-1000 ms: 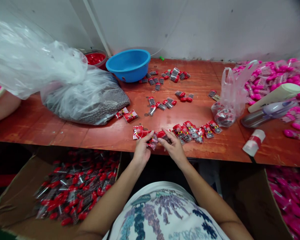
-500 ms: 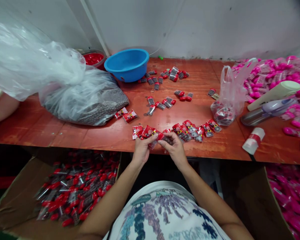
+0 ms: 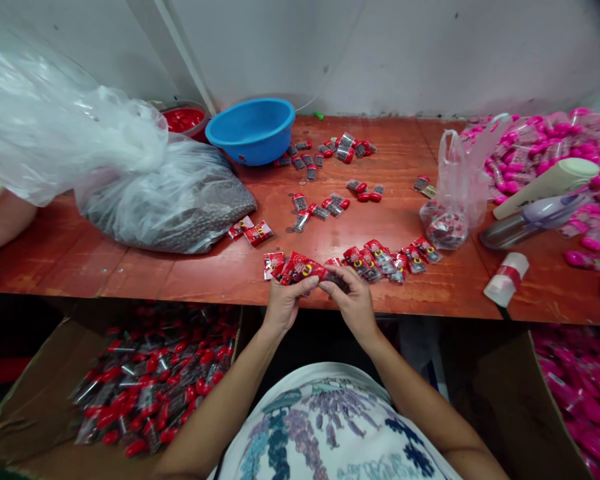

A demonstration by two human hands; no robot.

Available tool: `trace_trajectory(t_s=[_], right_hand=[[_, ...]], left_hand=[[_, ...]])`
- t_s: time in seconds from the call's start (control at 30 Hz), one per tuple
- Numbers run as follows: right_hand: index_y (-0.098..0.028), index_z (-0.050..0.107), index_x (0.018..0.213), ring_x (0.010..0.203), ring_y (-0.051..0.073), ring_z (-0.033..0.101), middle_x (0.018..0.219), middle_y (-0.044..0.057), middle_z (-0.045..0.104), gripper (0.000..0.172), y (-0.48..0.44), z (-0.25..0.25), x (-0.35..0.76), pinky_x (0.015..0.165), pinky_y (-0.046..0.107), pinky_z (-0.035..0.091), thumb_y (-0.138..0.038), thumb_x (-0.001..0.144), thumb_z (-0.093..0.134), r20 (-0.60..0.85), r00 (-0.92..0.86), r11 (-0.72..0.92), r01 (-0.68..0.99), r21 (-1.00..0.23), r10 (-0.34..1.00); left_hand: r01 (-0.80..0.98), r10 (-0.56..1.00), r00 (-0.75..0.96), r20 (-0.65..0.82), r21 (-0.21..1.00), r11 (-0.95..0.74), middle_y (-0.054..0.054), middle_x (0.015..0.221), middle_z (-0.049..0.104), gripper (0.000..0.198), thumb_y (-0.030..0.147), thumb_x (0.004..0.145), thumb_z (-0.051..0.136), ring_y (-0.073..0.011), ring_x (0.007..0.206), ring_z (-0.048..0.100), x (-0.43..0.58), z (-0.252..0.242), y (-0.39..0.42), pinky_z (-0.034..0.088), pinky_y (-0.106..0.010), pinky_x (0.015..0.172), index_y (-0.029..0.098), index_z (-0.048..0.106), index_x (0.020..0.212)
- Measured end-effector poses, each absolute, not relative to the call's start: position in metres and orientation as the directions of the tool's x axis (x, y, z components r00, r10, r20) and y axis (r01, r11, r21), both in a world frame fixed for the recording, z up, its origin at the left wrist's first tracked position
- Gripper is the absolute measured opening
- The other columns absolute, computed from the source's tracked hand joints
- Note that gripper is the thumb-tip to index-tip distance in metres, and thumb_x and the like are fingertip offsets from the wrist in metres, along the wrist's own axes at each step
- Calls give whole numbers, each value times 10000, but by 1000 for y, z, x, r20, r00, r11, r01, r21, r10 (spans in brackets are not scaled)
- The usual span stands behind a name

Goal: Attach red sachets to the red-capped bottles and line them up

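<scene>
My left hand is closed on a red printed packet, with its thumb along the lower edge. My right hand pinches a small dark-filled clear container at the right end of that packet; the fingers hide much of it, so I cannot tell how far it lies inside. More red printed packets lie left of and behind my left hand. To the right, a row of packets filled with dark contents lies beyond my right hand.
A clear bag of dark beads and a blue basin stand at the back left. Small red-capped containers lie scattered mid-table. At right are a plastic bag, a bottle and pink containers. Open cartons sit below the edge.
The red packet has turned to show more of its printed front between my hands. The hands have barely moved; the camera view shifts slightly.
</scene>
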State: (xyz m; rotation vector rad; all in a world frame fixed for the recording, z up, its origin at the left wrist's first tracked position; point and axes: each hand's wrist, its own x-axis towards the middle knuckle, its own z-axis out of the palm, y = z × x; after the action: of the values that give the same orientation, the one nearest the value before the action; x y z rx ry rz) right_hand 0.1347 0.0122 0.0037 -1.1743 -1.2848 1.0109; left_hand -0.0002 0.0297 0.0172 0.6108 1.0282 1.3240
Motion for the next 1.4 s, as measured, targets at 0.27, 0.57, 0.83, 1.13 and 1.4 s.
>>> trace_trajectory(t_s=[0.27,0.57,0.83,1.13,1.4], right_hand=[[-290,611,1206,1018,179,573,1077,39,581,342,6,0,133,910,325,465,-242,868,593,213,41,208,107,-972,976],[-261,676,1072,901,180,608,1016,30,626,293,5,-4,132,743,300,540,-339,790,691,23,81,33,-125,-992,996],[-297,667,1097,958,186,588,1019,35,581,265,-1,-3,133,842,340,516,-302,833,652,198,130,188,90,-978,971],[-264,659,1101,895,175,611,1015,28,621,304,5,-13,132,770,324,545,-331,806,675,-84,76,-60,-281,-958,994],[-331,586,1260,1005,174,560,1047,33,546,408,9,-18,144,918,341,481,-292,854,608,136,-48,134,-37,-990,990]], left_hand=[[-459,954,-91,-286,862,215,-2,723,688,313,168,526,846,-128,647,633,-2,16,31,497,-236,634,146,664,779],[-406,967,-17,-253,886,225,-13,713,698,252,144,559,829,-134,660,638,-2,23,31,506,-238,663,136,697,773],[-314,958,-10,-287,910,270,-30,658,691,208,224,561,834,-140,580,620,-1,30,32,488,-231,559,127,711,697],[-355,951,38,-306,886,299,-47,746,720,222,171,561,822,-164,678,658,0,25,34,527,-271,673,127,708,745],[-308,957,3,-290,910,277,-18,661,684,183,175,567,823,-131,592,618,-1,23,40,493,-225,577,129,703,697]])
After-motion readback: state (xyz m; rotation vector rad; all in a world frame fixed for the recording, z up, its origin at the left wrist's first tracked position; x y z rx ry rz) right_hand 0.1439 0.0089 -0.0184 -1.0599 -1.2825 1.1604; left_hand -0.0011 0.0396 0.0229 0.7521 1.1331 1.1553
